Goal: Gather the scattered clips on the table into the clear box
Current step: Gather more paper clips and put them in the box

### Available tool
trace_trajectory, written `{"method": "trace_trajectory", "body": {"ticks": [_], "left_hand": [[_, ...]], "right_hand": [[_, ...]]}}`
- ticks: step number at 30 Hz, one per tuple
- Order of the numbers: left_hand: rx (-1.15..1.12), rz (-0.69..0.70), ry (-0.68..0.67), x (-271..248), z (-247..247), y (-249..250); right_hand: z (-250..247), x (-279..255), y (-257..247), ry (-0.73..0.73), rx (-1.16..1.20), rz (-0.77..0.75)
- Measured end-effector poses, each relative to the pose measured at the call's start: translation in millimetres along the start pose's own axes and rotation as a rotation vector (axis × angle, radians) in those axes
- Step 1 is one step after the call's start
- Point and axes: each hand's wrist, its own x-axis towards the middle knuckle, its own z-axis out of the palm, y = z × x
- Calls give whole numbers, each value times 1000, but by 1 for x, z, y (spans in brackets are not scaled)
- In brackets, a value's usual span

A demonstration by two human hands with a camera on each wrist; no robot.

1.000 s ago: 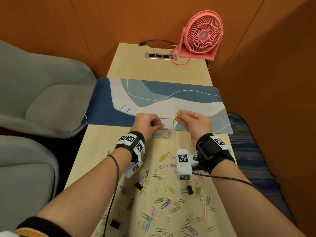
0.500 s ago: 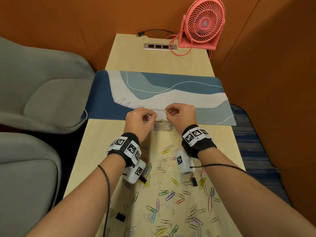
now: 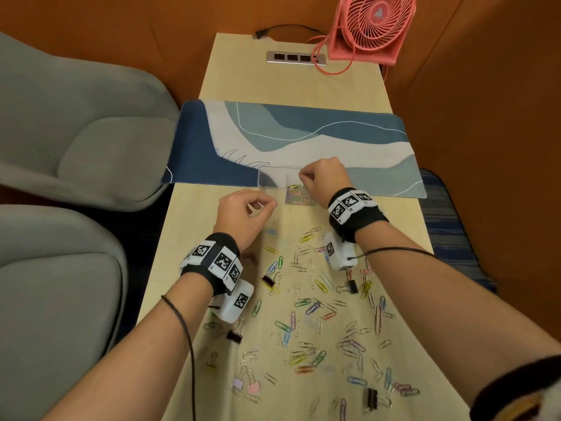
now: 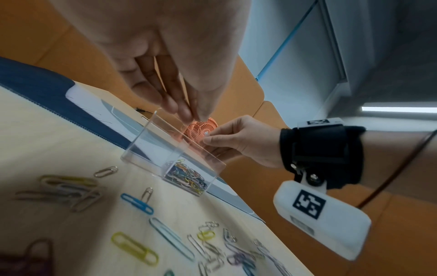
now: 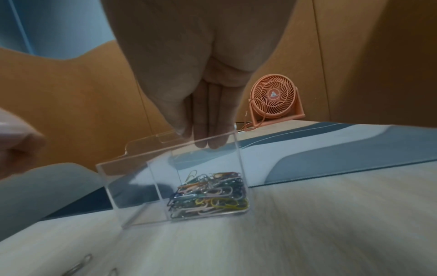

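Observation:
The clear box [image 3: 273, 177] stands at the desk mat's near edge and has two compartments. Its right one holds a pile of coloured paper clips [image 3: 299, 196], also seen in the wrist views [image 4: 187, 175] [image 5: 210, 196]. My right hand [image 3: 303, 181] hovers over that compartment's rim, fingertips bunched against the thumb [image 4: 207, 139] with nothing visible between them. A yellow clip [image 3: 293, 186] sticks up from the pile just below. My left hand [image 3: 271, 205] is near and left of the box, loosely curled and empty. Many loose paper clips [image 3: 312, 308] lie scattered on the table nearer me.
Black binder clips [image 3: 267, 281] [image 3: 351, 286] [image 3: 234, 336] and pastel ones [image 3: 253, 387] lie among the paper clips. The blue desk mat [image 3: 303, 138] spans the table behind the box. A pink fan [image 3: 375, 25] and a socket strip [image 3: 296, 57] sit at the far end. Grey seats [image 3: 76, 147] are left.
The yellow clip my right hand held a second ago is out of its fingers and in the box. My left hand has drawn back from the box toward me.

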Motion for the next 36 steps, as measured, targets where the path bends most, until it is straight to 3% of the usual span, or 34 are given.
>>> {"method": "trace_trajectory", "body": {"ticks": [5, 7, 10, 14, 20, 22, 25, 31, 36], "left_hand": [[-26, -44, -190, -48, -4, 14], [-21, -108, -331, -81, -8, 17], [29, -170, -481, -138, -19, 15], [84, -203, -445, -205, -24, 10], [454, 148, -475, -264, 6, 20], [522, 165, -497, -268, 19, 19], [616, 113, -581, -270, 24, 22], [536, 230, -591, -309, 14, 27], [426, 336, -519, -348, -8, 27]], "right_hand": [[-17, -56, -3, 50, 105, -40], [-14, -100, 0, -23, 135, -36], [5, -172, 7, -245, 127, -4], [38, -247, 11, -350, 69, -79], [67, -306, -5, -315, -75, -221], [69, -324, -12, -302, -94, -229], [69, -350, -14, -307, -23, -197], [42, -386, -3, -160, 169, 23], [45, -426, -5, -344, 115, 75]]}}
